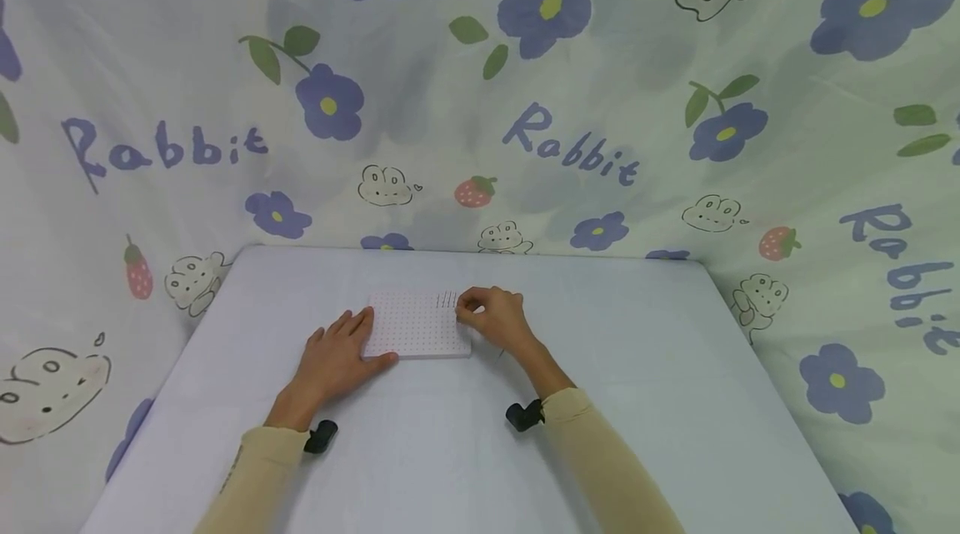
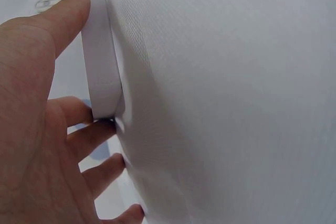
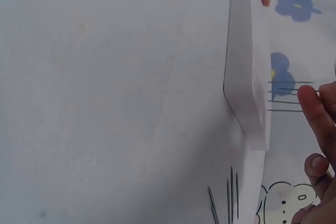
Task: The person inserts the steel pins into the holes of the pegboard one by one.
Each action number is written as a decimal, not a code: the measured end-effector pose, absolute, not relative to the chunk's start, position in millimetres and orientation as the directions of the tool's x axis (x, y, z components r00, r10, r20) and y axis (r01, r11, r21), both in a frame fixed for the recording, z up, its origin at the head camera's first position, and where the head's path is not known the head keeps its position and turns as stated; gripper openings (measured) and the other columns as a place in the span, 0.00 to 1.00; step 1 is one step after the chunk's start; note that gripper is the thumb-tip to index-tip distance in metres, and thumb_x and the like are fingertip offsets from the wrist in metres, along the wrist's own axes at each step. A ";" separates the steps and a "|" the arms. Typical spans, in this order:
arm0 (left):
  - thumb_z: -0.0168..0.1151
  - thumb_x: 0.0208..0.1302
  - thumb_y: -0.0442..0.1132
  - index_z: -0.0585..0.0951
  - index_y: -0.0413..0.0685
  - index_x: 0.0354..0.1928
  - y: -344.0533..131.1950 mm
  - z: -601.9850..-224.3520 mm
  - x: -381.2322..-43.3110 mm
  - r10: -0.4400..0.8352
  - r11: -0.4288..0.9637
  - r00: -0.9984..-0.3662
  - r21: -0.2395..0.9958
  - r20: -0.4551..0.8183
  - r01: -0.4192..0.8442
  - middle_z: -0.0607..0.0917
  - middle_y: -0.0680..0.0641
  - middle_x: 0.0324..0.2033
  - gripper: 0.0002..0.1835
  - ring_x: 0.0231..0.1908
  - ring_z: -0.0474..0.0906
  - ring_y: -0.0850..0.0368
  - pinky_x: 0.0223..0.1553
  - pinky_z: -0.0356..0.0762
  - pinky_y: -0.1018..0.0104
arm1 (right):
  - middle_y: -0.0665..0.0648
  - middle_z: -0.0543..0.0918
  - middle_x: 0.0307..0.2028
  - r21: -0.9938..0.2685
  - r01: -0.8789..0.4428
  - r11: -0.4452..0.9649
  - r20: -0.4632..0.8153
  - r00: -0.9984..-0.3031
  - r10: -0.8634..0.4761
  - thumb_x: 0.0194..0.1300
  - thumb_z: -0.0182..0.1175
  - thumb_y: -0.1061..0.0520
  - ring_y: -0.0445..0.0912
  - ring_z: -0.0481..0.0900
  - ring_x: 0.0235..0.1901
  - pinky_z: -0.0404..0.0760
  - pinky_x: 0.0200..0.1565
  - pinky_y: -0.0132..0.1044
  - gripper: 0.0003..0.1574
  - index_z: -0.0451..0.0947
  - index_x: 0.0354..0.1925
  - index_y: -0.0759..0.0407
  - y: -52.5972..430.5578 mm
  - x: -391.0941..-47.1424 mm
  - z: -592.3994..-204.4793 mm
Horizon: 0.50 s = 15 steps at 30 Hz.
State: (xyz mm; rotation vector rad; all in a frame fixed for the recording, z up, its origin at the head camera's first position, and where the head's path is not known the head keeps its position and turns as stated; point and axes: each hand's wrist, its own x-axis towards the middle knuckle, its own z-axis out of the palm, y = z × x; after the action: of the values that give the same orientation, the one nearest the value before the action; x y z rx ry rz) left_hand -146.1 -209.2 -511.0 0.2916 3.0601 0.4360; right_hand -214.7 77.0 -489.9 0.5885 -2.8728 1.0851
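Note:
A white board (image 1: 420, 326) with a grid of small holes lies flat on the table. Several thin metal needles (image 1: 446, 300) stand upright in it, near its far right corner. My right hand (image 1: 495, 317) is above the board's right edge, pinching a needle between thumb and forefinger; the fingertips partly hide it. My left hand (image 1: 337, 359) is spread at the near left corner, its thumb (image 2: 73, 19) touching the front side and its fingers the left side. Beside the board, in the right wrist view, several loose needles (image 3: 232, 195) lie on the tabletop.
A white cloth covers the table (image 1: 637, 351). Behind and at both sides hangs a curtain (image 1: 435, 101) printed with flowers, rabbits and lettering. Each wrist carries a small black camera, one by the left sleeve (image 1: 321, 436) and one by the right sleeve (image 1: 523, 416).

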 end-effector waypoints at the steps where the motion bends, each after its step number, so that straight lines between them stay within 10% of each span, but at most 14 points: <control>1: 0.60 0.63 0.69 0.59 0.36 0.76 -209.4 -510.8 -146.3 0.190 0.943 -0.982 0.278 -0.009 0.180 0.63 0.35 0.74 0.53 0.73 0.55 0.31 0.66 0.51 0.24 | 0.35 0.84 0.29 -0.638 -0.356 0.683 0.146 -0.927 -0.346 0.66 0.66 0.47 0.39 0.81 0.39 0.63 0.53 0.56 0.04 0.85 0.36 0.43 75.5 -213.8 -490.2; 15: 0.59 0.64 0.70 0.59 0.36 0.76 -210.2 -509.6 -146.6 0.194 0.943 -0.981 0.278 -0.020 0.181 0.64 0.35 0.74 0.53 0.73 0.56 0.31 0.65 0.52 0.24 | 0.35 0.86 0.28 -0.629 -0.381 0.677 0.126 -0.910 -0.395 0.64 0.68 0.47 0.37 0.82 0.41 0.63 0.51 0.53 0.03 0.85 0.36 0.41 49.0 -205.0 -491.4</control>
State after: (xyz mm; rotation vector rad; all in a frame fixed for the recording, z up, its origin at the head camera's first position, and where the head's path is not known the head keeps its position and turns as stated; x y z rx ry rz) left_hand -146.6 -210.2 -509.6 0.2952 3.0504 0.4291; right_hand -205.0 49.0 -491.4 0.6703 -2.8956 1.0788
